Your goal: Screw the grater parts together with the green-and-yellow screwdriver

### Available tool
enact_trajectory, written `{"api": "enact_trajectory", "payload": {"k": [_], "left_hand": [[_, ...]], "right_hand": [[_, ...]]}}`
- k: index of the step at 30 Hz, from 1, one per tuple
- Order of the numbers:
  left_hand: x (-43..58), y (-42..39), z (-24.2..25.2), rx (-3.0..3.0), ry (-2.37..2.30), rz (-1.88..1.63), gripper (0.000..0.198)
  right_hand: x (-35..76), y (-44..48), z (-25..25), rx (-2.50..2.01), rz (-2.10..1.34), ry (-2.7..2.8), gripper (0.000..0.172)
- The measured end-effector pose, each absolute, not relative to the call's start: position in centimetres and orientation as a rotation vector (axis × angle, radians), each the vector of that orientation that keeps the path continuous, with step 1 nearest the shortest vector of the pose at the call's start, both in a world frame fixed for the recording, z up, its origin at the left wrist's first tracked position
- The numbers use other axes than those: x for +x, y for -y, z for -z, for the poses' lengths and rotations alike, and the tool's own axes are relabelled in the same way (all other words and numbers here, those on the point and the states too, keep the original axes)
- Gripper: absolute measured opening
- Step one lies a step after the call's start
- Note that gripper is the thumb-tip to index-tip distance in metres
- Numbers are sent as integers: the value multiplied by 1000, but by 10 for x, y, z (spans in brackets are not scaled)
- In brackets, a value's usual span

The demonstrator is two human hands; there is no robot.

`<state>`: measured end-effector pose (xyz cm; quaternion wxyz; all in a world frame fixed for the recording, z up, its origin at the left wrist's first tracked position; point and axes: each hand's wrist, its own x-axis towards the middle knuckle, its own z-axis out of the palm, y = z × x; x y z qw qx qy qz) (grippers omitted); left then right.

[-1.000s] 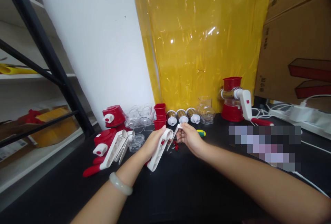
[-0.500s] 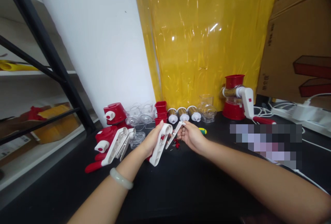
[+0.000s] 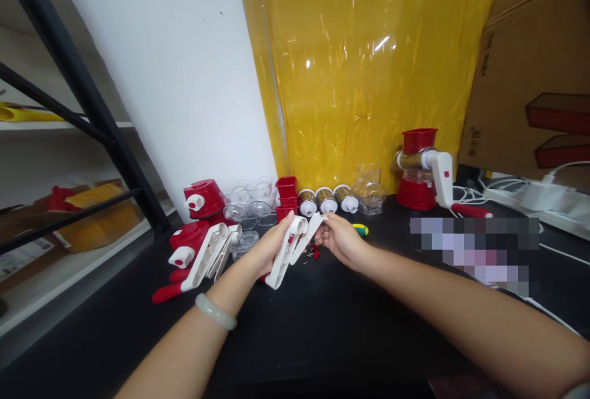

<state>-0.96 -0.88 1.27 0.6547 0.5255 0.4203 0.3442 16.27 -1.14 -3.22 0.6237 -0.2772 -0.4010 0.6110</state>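
My left hand (image 3: 273,244) is closed around a white crank handle (image 3: 281,259) whose hollow, ribbed side shows; its red grip is mostly hidden below my wrist. Between the fingertips of my right hand (image 3: 340,238) is a flat white cover plate (image 3: 306,239), tilted, its lower end beside the crank's open side. Whether the two parts touch I cannot tell. Small red pieces (image 3: 316,252) and tiny screw-like bits lie on the black table just under my right hand. Behind that hand lies a screwdriver with a green and yellow handle (image 3: 361,229).
Left stand red grater bodies (image 3: 203,198) and more white cranks (image 3: 205,257). Along the back are clear plastic parts (image 3: 251,199), red hoppers (image 3: 286,190) and three grater drums (image 3: 326,200). An assembled rotary grater (image 3: 417,171) and white cables (image 3: 474,193) are at right.
The cover plate has turned so its broad face shows, and it has come closer to the crank. The crank has shifted slightly; both hands keep their hold.
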Motion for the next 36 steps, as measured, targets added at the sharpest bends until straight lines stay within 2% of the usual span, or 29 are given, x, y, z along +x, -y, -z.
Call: {"api": "enact_trajectory", "payload": {"k": [8, 15, 23, 36], "left_hand": [[-11, 0, -9, 1145, -1042, -917, 56], [-14, -7, -6, 1084, -1175, -940, 56], [-19, -15, 4, 1144, -1282, -875, 54], [-25, -14, -3, 1629, -1539, -910, 68]], "right_hand": [[163, 9, 31, -824, -1211, 996, 28], [161, 15, 35, -832, -1085, 1313, 13], [160, 23, 35, -848, -1087, 1433, 13], [161, 22, 36, -816, -1102, 1435, 18]]}}
